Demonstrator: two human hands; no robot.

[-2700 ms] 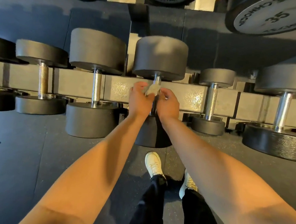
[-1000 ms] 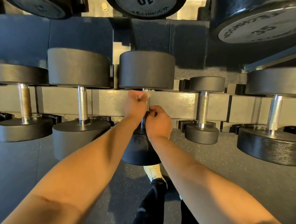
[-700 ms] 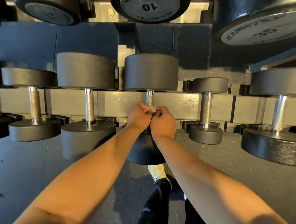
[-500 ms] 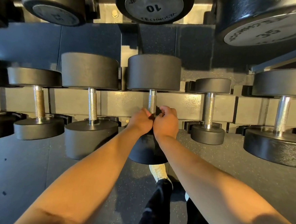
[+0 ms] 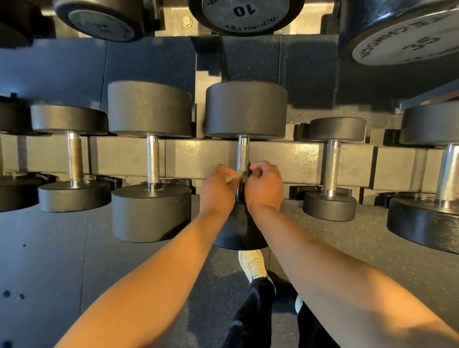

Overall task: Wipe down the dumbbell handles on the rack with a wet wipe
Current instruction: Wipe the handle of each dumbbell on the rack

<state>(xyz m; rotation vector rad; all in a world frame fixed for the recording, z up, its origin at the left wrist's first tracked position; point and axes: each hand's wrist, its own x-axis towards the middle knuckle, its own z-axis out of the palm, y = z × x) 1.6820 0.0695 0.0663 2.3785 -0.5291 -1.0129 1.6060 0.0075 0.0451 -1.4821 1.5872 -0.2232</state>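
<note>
At frame centre, the left hand [image 5: 217,190] and right hand [image 5: 266,188] pinch the barely visible wet wipe [image 5: 233,177] round the lower end of the middle dumbbell handle [image 5: 242,153], mid-wipe; the next move likely calls for sliding it up the handle.

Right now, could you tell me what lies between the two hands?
The middle dumbbell's handle, plus a pale sliver of wipe, seen in the head view.

I see a gym weights area: rubber-headed dumbbells [image 5: 150,108] with knurled chrome handles across a tiered rack [image 5: 286,164], upper heads [image 5: 244,10] stamped 10 and 35, speckled rubber flooring [image 5: 353,250] beneath.
</note>
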